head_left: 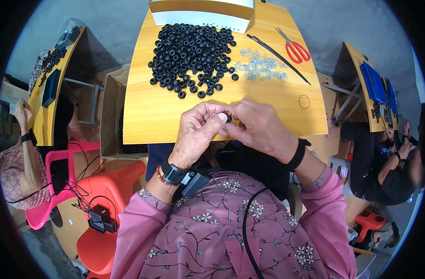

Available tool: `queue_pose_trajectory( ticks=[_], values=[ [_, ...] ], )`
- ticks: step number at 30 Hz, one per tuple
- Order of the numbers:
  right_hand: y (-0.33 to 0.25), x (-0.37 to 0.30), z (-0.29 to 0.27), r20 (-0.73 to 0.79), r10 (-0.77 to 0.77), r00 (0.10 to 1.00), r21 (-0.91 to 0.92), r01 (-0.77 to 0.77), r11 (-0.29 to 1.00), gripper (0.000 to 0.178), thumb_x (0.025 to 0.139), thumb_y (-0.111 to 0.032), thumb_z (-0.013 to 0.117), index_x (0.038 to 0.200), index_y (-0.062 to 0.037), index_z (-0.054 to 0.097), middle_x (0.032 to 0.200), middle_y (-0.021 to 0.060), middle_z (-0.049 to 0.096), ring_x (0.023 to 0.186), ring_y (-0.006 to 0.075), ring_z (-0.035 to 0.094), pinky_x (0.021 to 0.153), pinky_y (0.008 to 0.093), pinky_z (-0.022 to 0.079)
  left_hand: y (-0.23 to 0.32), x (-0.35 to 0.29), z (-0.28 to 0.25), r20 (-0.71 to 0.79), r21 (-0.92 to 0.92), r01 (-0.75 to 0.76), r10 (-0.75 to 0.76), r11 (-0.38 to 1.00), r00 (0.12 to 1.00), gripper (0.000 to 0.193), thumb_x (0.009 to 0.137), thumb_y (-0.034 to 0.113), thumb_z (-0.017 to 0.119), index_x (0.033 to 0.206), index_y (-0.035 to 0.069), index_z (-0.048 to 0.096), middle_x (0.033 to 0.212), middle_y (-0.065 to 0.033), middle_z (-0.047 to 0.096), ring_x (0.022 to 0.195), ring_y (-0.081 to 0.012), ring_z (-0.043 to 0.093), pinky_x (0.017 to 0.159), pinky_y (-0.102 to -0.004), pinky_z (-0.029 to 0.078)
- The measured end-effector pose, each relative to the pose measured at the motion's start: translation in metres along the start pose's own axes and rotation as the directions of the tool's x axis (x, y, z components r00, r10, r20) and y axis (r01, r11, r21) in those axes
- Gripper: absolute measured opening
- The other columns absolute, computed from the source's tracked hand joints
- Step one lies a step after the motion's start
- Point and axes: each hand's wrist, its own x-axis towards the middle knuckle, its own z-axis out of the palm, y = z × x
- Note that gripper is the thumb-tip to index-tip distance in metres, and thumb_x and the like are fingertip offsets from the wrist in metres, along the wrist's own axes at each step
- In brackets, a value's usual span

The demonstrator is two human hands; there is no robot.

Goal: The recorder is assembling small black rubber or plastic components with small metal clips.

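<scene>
Over the near edge of the wooden table (147, 111), my two hands meet around a small black round part (228, 117). The thumb and fingers of my left hand (199, 130) pinch it from one side. From the other side my right hand (261, 126) closes on it, its fingertips partly hidden behind the knuckles. Beyond the hands lies a heap of black ring-like parts (189, 56) with holes in them. Next to the heap, small silvery metal pieces (261, 64) are spread out, too small to name.
Red-handled scissors (297, 50) and a thin black rod (280, 55) lie at the far right. A rubber band (304, 102) is nearer. An open white box (203, 17) stands at the back. Left are a cardboard box (111, 111) and an orange chair (103, 204). Other people sit at side tables.
</scene>
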Motion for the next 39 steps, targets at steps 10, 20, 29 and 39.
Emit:
queue_pose_trajectory(
  ticks=[10, 20, 29, 39],
  values=[
    [-0.002, 0.000, 0.000, -0.002, -0.051, 0.999, -0.027, 0.051, 0.998, 0.025, 0.083, -0.018, 0.072, 0.088, -0.0026, 0.054, 0.074, 0.0121, 0.054, 0.066, 0.0322, 0.060, 0.058, 0.0423, 0.049, -0.002, -0.001, -0.010, 0.107, 0.056, 0.067, -0.072, 0.996, 0.992, 0.012, 0.098, 0.010, 0.062, 0.097, -0.002, 0.062, 0.084, -0.0067, 0.069, 0.072, -0.0111, 0.063, 0.070, -0.0249, 0.052],
    [-0.004, -0.004, 0.001, 0.036, -0.097, 0.995, -0.091, 0.100, 0.991, 0.020, 0.086, -0.016, 0.069, 0.088, -0.0035, 0.053, 0.078, 0.0120, 0.054, 0.069, 0.0322, 0.060, 0.059, 0.0419, 0.049, 0.001, -0.003, -0.003, 0.073, 0.203, 0.064, -0.080, 0.977, 0.994, 0.007, 0.098, 0.005, 0.059, 0.096, -0.002, 0.060, 0.080, -0.0060, 0.067, 0.067, -0.0097, 0.060, 0.063, -0.0232, 0.050],
    [0.001, 0.000, -0.011, 0.150, -0.140, 0.979, -0.066, 0.151, 0.986, 0.019, 0.089, -0.017, 0.065, 0.089, -0.0022, 0.053, 0.079, 0.0136, 0.057, 0.071, 0.0344, 0.061, 0.062, 0.0444, 0.050, 0.004, -0.003, -0.003, 0.114, 0.241, 0.098, -0.128, 0.965, 0.985, 0.007, 0.099, 0.005, 0.058, 0.095, -0.001, 0.059, 0.081, -0.0049, 0.066, 0.067, -0.0089, 0.060, 0.063, -0.0227, 0.050],
    [0.002, -0.003, -0.007, 0.106, -0.038, 0.994, 0.031, 0.034, 0.999, 0.019, 0.085, -0.015, 0.069, 0.087, -0.0019, 0.055, 0.078, 0.0136, 0.057, 0.069, 0.0337, 0.062, 0.062, 0.0433, 0.050, 0.004, -0.001, -0.005, 0.139, 0.200, 0.118, -0.147, 0.973, 0.979, 0.008, 0.099, 0.006, 0.058, 0.098, -0.002, 0.060, 0.084, -0.0059, 0.067, 0.071, -0.0107, 0.063, 0.067, -0.0244, 0.053]
  ],
)
